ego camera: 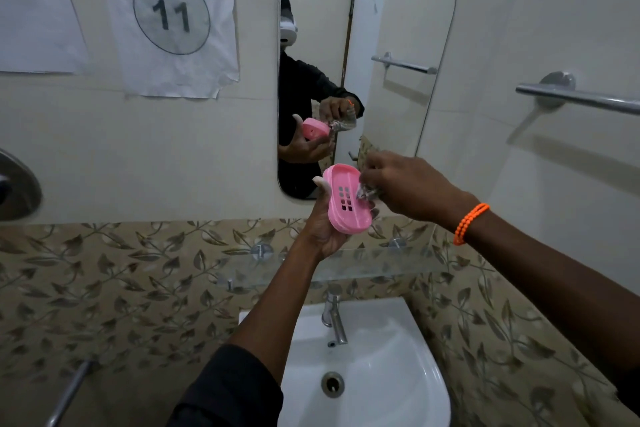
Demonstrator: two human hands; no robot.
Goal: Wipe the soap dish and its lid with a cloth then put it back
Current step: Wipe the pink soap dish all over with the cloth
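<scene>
My left hand (320,229) holds a pink soap dish (343,215) from below, its slotted inside facing me, raised in front of the mirror. My right hand (408,187), with an orange bead bracelet on the wrist, grips a small patterned cloth (367,193) and presses it into the right side of the dish. No lid is in sight.
A glass shelf (398,265) on metal mounts runs along the wall under my hands. Below it are a white basin (363,367) and a chrome tap (334,321). A mirror (398,55) hangs ahead, a towel bar (581,97) at the right.
</scene>
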